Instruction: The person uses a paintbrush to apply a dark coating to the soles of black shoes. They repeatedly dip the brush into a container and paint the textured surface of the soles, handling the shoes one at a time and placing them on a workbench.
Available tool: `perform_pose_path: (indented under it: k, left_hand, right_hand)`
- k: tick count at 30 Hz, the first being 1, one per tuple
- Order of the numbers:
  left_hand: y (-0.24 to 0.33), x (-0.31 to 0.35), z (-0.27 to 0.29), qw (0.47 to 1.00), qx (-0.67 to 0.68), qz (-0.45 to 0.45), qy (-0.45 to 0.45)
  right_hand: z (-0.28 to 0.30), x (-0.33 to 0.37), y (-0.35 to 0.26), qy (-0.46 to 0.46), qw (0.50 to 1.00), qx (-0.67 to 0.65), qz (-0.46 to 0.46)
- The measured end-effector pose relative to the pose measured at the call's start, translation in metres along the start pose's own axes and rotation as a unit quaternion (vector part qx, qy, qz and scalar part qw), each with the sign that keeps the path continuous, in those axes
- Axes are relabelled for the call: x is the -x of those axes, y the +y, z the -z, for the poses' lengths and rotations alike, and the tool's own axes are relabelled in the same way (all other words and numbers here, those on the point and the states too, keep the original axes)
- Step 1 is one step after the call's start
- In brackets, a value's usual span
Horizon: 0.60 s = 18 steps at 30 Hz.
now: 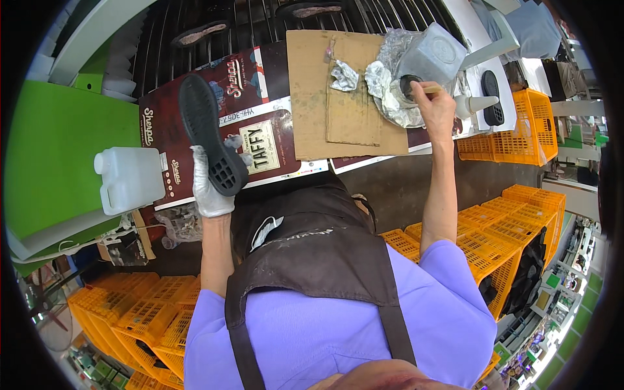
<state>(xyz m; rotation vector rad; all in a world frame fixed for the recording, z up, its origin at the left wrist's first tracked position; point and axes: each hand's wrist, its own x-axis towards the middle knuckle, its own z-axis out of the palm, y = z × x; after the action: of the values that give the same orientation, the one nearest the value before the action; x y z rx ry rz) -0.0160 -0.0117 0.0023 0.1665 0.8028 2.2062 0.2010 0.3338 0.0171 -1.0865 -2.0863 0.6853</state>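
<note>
My left hand [211, 188], in a white glove, grips a black shoe sole [207, 123] near its heel end, where a grid of hollows shows. The sole is held upright over dark red printed sheets [276, 140]. Bare and closed, my right hand [435, 112] pinches a thin, light-coloured handle [430, 89], probably a brush's. Its far end meets a dark round opening [409, 86] beside a translucent plastic jug [434, 55]; the tip is hidden. Crumpled white wrapping [388, 94] lies around the opening. A white nozzle bottle [476, 104] is just right of my right hand.
Brown cardboard [309, 123] covers the middle of the bench, with crumpled foil-like paper [344, 76] on it. A white jug [133, 179] stands at left. Another black sole [492, 97] lies at right. More soles [200, 32] rest on the rollers behind. Orange crates [507, 224] flank me.
</note>
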Motion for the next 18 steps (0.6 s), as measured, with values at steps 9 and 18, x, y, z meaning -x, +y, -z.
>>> perform_pose_path:
  k: [9, 18]
  left_hand:
    - [-0.02, -0.004, -0.046, 0.998, 0.018, 0.061, 0.008]
    - [-0.042, -0.011, -0.052, 0.981, -0.03, 0.1, -0.164]
  right_hand:
    - [0.007, 0.034, 0.0, 0.077, 0.973, -0.186, -0.114]
    - [0.039, 0.031, -0.011, -0.029, 0.992, -0.107, -0.064]
